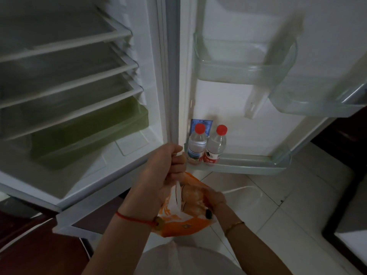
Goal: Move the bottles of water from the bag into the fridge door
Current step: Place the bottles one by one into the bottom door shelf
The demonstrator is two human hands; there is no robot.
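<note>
An orange and white plastic bag (184,225) hangs in front of me below the open fridge. My left hand (164,165) grips its white handles and holds it up. Reaching down into the bag's mouth is my right hand (213,197); its fingers are hidden inside, so I cannot tell what they hold. Two clear water bottles with red caps stand side by side in the bottom door shelf (258,165): one (196,143) at the left end, the other (215,145) right beside it.
The fridge door stands open to the right with two clear upper bins (238,68). The fridge body at left has several glass shelves (65,76) and a green drawer (89,132). White tiled floor (278,205) lies below; dark furniture stands at the right edge.
</note>
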